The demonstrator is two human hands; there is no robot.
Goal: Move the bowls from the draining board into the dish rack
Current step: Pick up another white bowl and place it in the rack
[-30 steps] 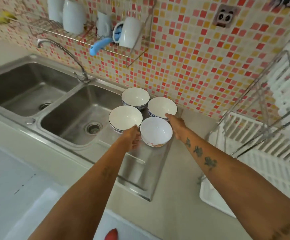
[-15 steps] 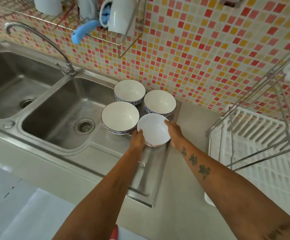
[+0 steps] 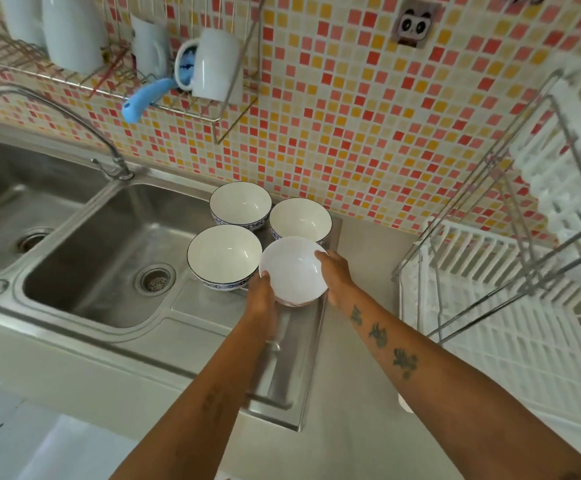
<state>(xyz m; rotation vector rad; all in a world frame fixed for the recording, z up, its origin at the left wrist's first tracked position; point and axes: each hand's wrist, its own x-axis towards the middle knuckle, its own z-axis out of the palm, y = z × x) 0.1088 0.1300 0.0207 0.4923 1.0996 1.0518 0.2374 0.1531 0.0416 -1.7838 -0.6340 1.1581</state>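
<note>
A plain white bowl [image 3: 291, 268] is held between both my hands, lifted a little above the steel draining board [image 3: 282, 368] and tilted toward me. My left hand [image 3: 261, 299] grips its near-left rim and my right hand [image 3: 336, 273] its right rim. Three white bowls with blue patterned outsides stand upright on the board: one front left [image 3: 225, 256], one at the back [image 3: 240, 204], one back right [image 3: 299, 218]. The white plastic dish rack [image 3: 511, 306] with a chrome frame stands on the counter to the right.
A double steel sink [image 3: 102, 251] with a curved tap [image 3: 57, 112] lies to the left. A wire wall shelf [image 3: 164, 105] above it carries white mugs and a blue handle. A mosaic-tiled wall runs behind. The rack's upper tier [image 3: 573, 161] overhangs at the right.
Both hands closed on the plain white bowl and raised it off the draining board, tilting it toward me. The three patterned bowls stayed in place.
</note>
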